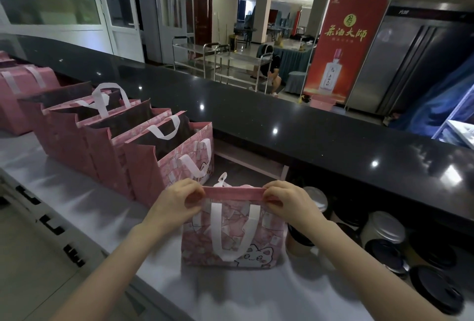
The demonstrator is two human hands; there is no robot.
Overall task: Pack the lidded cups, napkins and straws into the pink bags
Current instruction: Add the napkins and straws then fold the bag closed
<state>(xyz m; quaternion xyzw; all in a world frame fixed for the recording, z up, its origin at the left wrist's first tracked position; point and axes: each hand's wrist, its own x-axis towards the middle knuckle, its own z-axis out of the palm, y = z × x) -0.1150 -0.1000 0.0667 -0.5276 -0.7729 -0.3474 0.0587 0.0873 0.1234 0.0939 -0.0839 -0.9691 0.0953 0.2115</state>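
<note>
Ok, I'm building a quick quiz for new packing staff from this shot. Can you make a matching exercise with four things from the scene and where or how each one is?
Things:
1. bag in front
2. row of open bags
3. lidded cups
4. red banner

Places or states:
A. standing open along the counter, to the left
B. grouped on the counter, to the right of the bag in front
C. top edge pinched shut by the left hand and right hand
D. upright on the floor beyond the dark ledge

Pairs: 1-C, 2-A, 3-B, 4-D
</note>
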